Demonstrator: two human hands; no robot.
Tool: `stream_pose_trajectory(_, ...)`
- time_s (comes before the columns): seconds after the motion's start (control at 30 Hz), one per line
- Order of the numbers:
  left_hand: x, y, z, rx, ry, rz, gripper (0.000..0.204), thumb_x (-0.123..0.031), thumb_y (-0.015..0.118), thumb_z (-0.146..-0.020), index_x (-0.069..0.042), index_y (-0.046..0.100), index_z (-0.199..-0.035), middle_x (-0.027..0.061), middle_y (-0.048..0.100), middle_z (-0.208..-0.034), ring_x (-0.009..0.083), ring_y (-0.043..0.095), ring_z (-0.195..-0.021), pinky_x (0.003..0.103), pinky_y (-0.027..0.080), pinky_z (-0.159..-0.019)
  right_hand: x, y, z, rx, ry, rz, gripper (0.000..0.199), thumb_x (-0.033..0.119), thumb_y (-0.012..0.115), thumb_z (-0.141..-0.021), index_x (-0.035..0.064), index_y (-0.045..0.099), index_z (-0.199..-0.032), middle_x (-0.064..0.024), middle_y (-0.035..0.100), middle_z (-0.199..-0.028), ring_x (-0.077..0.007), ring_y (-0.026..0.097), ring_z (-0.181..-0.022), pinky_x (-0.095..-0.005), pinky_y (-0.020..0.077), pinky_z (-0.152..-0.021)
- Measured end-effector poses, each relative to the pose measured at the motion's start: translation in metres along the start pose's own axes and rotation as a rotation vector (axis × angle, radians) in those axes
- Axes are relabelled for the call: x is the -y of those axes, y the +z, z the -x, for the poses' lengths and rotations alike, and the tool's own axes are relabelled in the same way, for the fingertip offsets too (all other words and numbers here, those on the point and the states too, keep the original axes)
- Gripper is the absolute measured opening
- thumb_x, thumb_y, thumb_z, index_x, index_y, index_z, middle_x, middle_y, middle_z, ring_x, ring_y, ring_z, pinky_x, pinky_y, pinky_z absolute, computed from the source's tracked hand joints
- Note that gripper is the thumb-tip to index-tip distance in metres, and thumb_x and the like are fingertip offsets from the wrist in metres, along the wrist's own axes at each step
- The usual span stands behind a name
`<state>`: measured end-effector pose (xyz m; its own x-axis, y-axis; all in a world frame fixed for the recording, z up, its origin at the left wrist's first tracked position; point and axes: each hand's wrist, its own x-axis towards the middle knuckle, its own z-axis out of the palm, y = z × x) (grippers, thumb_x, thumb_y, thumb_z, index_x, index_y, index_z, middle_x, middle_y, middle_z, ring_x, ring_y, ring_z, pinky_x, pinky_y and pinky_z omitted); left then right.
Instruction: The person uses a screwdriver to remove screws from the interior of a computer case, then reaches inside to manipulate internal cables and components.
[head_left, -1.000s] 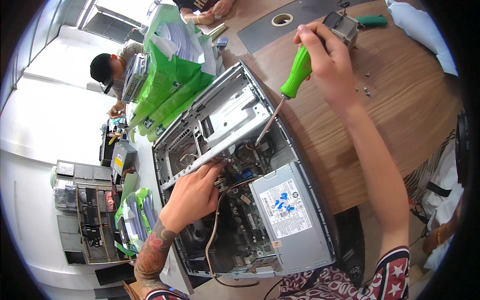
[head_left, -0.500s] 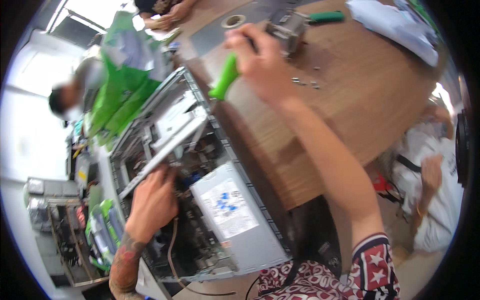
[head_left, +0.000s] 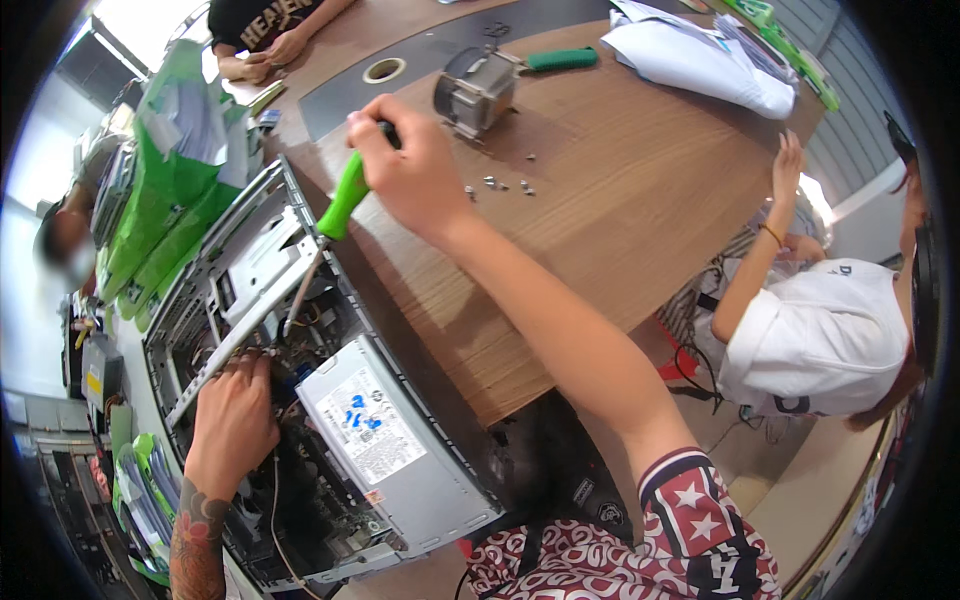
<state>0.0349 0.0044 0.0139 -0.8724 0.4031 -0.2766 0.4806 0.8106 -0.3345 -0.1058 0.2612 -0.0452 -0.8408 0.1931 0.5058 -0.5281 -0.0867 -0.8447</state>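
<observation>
A grey desktop computer case (head_left: 355,310) lies open in front of me, its inside exposed. My right hand (head_left: 415,170) is closed around the upper end of a green-handled screwdriver (head_left: 343,205). The screwdriver's shaft slants down into the case, beside a metal crossbar (head_left: 235,345); its tip sits among dark parts. My left hand (head_left: 235,415) reaches into the case at that crossbar, fingers bent together. Its fingertips are hidden, so what they hold cannot be made out. The labelled silver power supply (head_left: 400,440) lies to the right of my left hand.
On the wooden table (head_left: 600,220) are a heatsink with fan (head_left: 480,92), a green-handled tool (head_left: 562,60), several small screws (head_left: 495,184), a tape roll (head_left: 384,70) and a white bag (head_left: 700,62). Green bags (head_left: 165,215) stand beyond the case. Another person (head_left: 820,330) is at right.
The view has shifted right, and the case appears farther left. My right hand has lowered the screwdriver toward the case, its shaft now reaching inside. My left hand stays at the crossbar.
</observation>
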Motion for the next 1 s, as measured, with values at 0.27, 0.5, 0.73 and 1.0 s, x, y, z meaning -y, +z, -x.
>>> stream_pose_trajectory(0.27,0.000,0.005,-0.001,-0.084,0.060,-0.037,0.049,-0.007,0.058,-0.077,0.012,0.056,-0.122,0.0231,0.062,-0.119,0.0318,0.061,-0.110,0.038,0.050,-0.091,0.001,-0.011,-0.001,-0.013,0.086,0.010,0.029,0.024,0.055,-0.097,0.0009,0.064,-0.083,-0.0034,0.058,-0.067,-0.0117,0.054,-0.065,-0.0306,0.0426,-0.060)
stream_pose_trajectory(0.5,-0.015,0.019,-0.001,-0.059,-0.075,-0.110,0.041,-0.010,0.062,-0.076,0.009,0.061,-0.112,0.0188,0.061,-0.111,0.0297,0.061,-0.107,0.037,0.052,-0.083,-0.001,-0.004,0.002,0.023,0.099,-0.060,0.029,0.024,0.055,-0.098,0.0015,0.060,-0.081,0.0004,0.053,-0.067,-0.0079,0.046,-0.064,-0.0271,0.0378,-0.059)
stream_pose_trajectory(0.73,-0.015,0.014,-0.002,-0.073,-0.117,-0.050,0.057,-0.008,0.067,-0.068,0.008,0.058,-0.123,0.0211,0.062,-0.122,0.0304,0.063,-0.104,0.037,0.052,-0.086,-0.002,-0.008,-0.001,0.053,0.131,-0.093,0.028,0.025,0.056,-0.098,0.0027,0.060,-0.082,0.0017,0.050,-0.067,-0.0070,0.045,-0.061,-0.0259,0.0367,-0.055)
stream_pose_trajectory(1.0,-0.013,0.019,-0.007,-0.091,-0.117,-0.167,0.023,-0.009,0.062,-0.077,0.002,0.066,-0.098,0.0108,0.066,-0.096,0.0238,0.068,-0.080,0.034,0.052,-0.066,0.009,-0.005,0.001,0.039,0.139,-0.098,0.025,0.023,0.056,-0.099,0.0044,0.061,-0.084,0.0017,0.052,-0.068,-0.0049,0.047,-0.057,-0.0227,0.0377,-0.046)
